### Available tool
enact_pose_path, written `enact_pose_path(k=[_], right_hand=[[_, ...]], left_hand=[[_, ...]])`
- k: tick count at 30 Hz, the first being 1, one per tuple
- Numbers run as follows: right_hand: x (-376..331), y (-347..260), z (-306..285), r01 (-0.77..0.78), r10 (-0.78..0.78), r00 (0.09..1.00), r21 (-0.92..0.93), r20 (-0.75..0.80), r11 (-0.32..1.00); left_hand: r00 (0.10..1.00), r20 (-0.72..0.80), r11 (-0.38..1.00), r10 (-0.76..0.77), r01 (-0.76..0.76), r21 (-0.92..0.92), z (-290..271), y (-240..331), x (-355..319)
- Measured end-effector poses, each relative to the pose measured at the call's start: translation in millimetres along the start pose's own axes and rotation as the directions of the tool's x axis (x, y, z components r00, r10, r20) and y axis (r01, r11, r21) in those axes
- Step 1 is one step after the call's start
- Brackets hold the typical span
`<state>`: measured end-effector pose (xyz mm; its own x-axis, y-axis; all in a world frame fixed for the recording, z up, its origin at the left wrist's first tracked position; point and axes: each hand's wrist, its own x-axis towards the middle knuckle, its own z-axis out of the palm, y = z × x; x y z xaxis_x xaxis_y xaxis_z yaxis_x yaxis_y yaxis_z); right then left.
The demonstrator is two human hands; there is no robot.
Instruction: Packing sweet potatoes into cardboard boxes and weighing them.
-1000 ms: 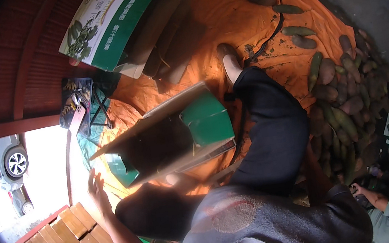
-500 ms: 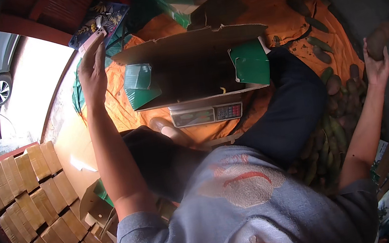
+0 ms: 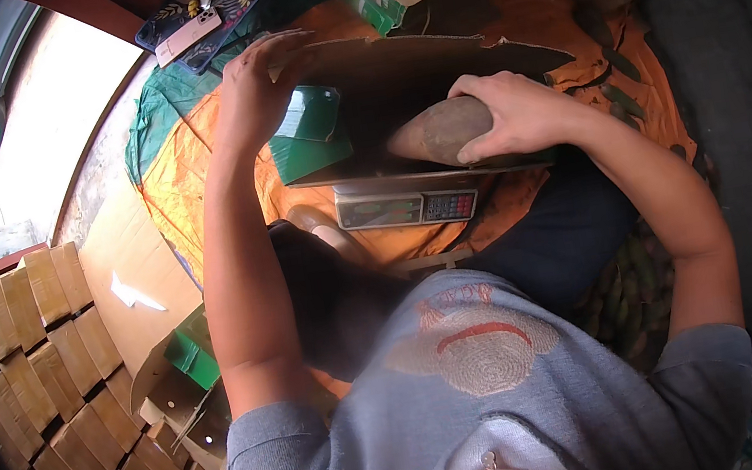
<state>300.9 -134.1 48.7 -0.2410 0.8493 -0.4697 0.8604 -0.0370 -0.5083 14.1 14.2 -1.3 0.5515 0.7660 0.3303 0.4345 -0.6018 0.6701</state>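
Holding 1 brown tuber (image 3: 443, 132) at the mouth of an open carton (image 3: 447, 57), right hand (image 3: 518, 112) clamped around it, left hand (image 3: 255, 86) by the carton's far edge, its grip I cannot tell, green flap (image 3: 309, 140) between the 2 hands, scale (image 3: 406, 208) nearer the body, phone (image 3: 188, 37) beyond left hand

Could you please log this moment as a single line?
right hand: grip on brown tuber at mouth of open carton | left hand: by back flap, contact unclear | scale: partly hidden by carton
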Motion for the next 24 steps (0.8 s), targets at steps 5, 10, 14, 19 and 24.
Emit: enact_pose_path(k=[5, 10, 14, 19, 24], right_hand=[[78.2, -17.4, 42.9, -0.125, 0.166, 0.97, -0.219, 0.179, 0.968], [95.9, -9.1, 61.2, -0.07, 0.07, 0.998, -0.118, -0.001, 0.991], [53.6, -6.6, 47.4, -0.068, 0.055, 0.979, -0.064, -0.196, 0.996], [-48.5, 23.5, 3.0, 0.053, 0.205, 0.804, 0.41, -0.558, 0.91], [-178.0, 98.8, 9.8, -0.011, 0.504, 0.344, 0.534, -0.792, 0.846]], left_hand=[[0.998, 0.06, 0.998, -0.018, 0.014, 0.057, -6.7, -2.3, -5.0], [0.992, 0.121, 0.999, -0.046, 0.046, 0.007, -10.0, -2.0, -4.0], [0.977, 0.17, 0.991, -0.13, 0.124, 0.046, -13.5, -5.0, -6.5], [0.988, 0.15, 0.996, -0.039, 0.026, 0.083, -8.4, -6.0, -5.5], [0.988, 0.136, 0.996, -0.072, 0.064, 0.06, 1.6, 4.5, -2.3]])
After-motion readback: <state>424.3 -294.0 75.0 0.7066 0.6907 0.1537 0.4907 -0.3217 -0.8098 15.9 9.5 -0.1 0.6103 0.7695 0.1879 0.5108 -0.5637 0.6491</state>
